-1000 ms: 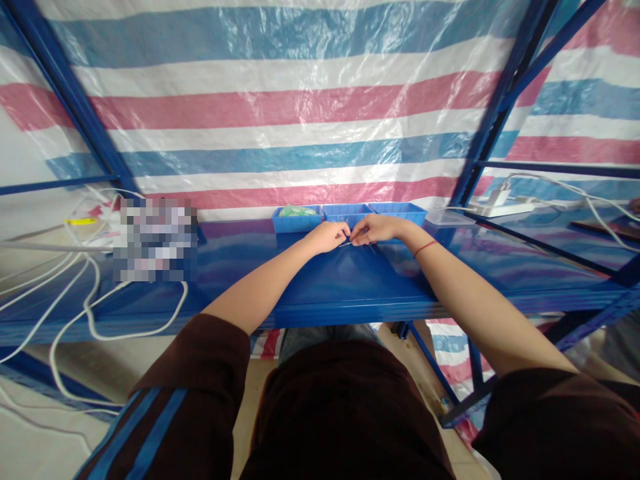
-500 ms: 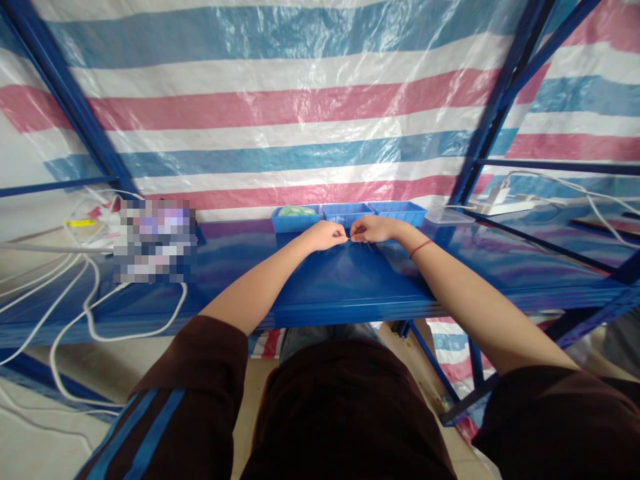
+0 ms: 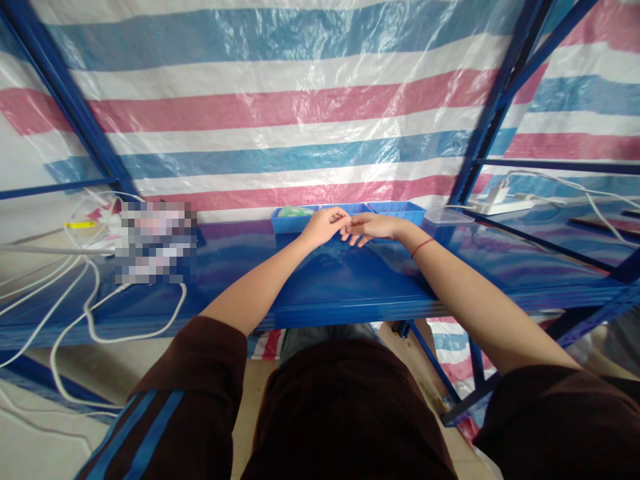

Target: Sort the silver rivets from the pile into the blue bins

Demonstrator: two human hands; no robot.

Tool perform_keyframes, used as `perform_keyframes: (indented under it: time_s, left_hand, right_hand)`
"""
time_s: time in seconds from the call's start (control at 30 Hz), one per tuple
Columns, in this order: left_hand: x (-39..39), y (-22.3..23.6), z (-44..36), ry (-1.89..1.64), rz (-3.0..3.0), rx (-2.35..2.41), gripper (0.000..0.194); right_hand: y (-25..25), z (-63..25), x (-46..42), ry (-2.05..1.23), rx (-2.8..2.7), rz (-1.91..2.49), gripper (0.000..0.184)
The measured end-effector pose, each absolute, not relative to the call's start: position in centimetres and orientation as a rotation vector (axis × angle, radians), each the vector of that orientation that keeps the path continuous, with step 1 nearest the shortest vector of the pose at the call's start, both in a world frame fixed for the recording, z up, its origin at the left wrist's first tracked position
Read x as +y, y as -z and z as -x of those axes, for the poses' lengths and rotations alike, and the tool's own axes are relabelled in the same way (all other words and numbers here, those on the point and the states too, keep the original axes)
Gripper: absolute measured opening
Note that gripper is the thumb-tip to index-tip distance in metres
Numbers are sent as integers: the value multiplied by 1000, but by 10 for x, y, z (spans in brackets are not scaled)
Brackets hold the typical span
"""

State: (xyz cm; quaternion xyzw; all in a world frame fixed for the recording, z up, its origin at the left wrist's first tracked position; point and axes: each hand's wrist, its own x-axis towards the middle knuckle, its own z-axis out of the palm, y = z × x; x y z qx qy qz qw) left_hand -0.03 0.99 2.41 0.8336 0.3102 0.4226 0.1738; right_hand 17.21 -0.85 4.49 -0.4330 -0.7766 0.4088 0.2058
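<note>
left hand point(image 3: 324, 227) and right hand point(image 3: 374, 227) meet over the blue shelf point(image 3: 340, 280), just in front of 3 blue bins point(image 3: 399, 212) lined up at the back edge. both arms reach forward and angle inward, elbows apart. left hand bent in at the wrist, fingers curled, thumb side toward the body; can't tell whether it's closed on something, any small item at the tips is too small to see. right hand palm down, fingers loosely spread and drooping, tips at the left fingertips; can't tell if it grips anything. thin red string point(image 3: 423, 249) around right wrist. left dark sleeve point(image 3: 195, 360) carries 2 blue stripes. green item point(image 3: 295, 211) sits in the left bin; clear container point(image 3: 449, 215) just right of the bins. white power strip point(image 3: 505, 205) farther right. pixelated patch point(image 3: 157, 243) on the left, any writing there hidden. white cables point(image 3: 87, 307) loop around it, yellow item point(image 3: 80, 225) behind them, any label too small to read.
</note>
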Motion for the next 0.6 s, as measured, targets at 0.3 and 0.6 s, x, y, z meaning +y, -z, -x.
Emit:
perform_keyframes:
  time_s: [0.3, 0.6]
  left_hand:
    - [15, -25, 2, -1334, -2287, 856, 15]
    - [22, -19, 1, -1176, -2259, 856, 21]
  right_hand:
    - [-46, -181, 9, -712, -1961, 1098, 24]
    - [-52, -178, 4, -589, -2036, 1010, 29]
